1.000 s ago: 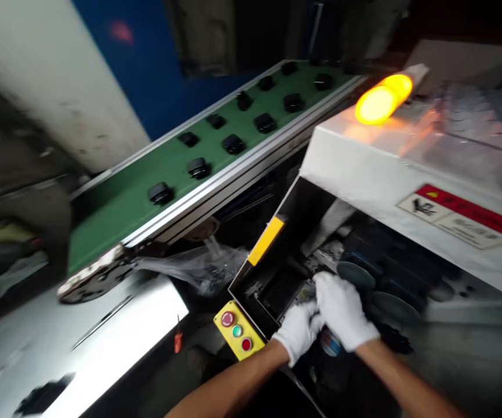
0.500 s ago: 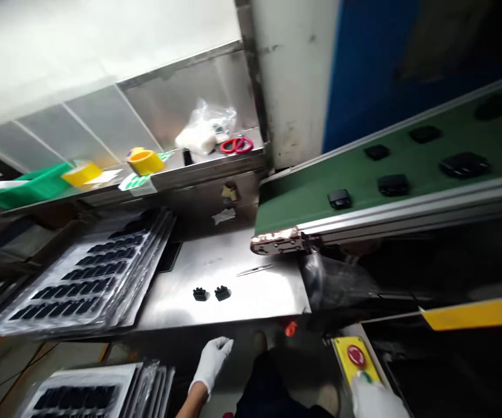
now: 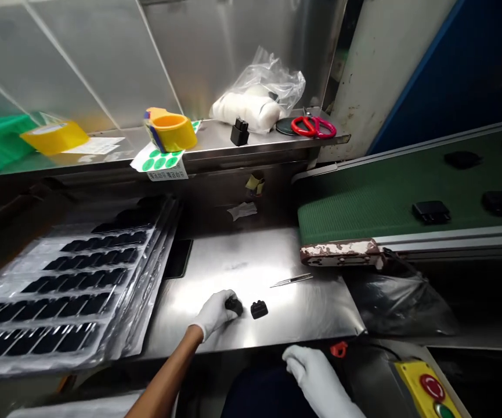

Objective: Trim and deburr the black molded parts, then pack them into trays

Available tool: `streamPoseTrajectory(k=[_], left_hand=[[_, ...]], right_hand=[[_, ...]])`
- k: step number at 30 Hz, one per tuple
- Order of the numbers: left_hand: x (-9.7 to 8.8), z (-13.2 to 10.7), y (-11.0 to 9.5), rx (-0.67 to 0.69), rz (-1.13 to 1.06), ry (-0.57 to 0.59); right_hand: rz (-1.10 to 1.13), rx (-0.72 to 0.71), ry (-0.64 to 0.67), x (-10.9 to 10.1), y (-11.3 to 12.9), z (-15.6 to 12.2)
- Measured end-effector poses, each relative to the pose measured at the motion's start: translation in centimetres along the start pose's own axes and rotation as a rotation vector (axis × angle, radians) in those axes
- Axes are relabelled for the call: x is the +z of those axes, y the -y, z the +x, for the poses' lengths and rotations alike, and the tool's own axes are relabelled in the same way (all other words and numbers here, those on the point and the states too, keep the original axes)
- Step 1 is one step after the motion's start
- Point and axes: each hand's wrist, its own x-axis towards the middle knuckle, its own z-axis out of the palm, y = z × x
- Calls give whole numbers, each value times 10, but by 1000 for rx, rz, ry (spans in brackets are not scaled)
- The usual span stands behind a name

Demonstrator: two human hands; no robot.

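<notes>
My left hand (image 3: 216, 313), in a white glove, is closed on a small black plastic part (image 3: 234, 306) at the steel worktop, its fingertips partly covering the part. Just right of it lies a similar black plastic part (image 3: 259, 309) with small knobs along its top edge. Also in a white glove, my right hand (image 3: 314, 374) hangs in front of the worktop's edge, with loosely bent fingers and nothing visible in them. A pair of tweezers (image 3: 292, 280) lies behind the two parts on the steel worktop (image 3: 216, 255).
Stacked plastic trays (image 3: 120, 302) of black parts stand at left, beside a dark flat phone-like slab (image 3: 178, 259). A green conveyor (image 3: 364, 197) carries black parts at right. The shelf (image 3: 216, 148) holds yellow tape (image 3: 172, 132) and scissors (image 3: 314, 126). A red stop button (image 3: 432, 387) sits lower right.
My left hand has moved up from below the worktop and taken hold of the left black part. My right hand has left the yellow button box and moved left. The view has shifted closer.
</notes>
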Motion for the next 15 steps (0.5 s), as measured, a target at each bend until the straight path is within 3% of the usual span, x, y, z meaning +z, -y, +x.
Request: streamPoseTrajectory(k=[4, 8, 11, 15], left_hand=[[-4, -35, -44, 126, -276, 231], [-5, -66, -80, 163, -505, 255], [-8, -73, -94, 293, -607, 196], [-11, -72, -98, 490, -545, 157]], right_hand=[[117, 22, -46, -5, 68, 9], [294, 19, -106, -28, 114, 6], [391, 104, -81, -37, 130, 4], [476, 184, 45, -42, 131, 7]])
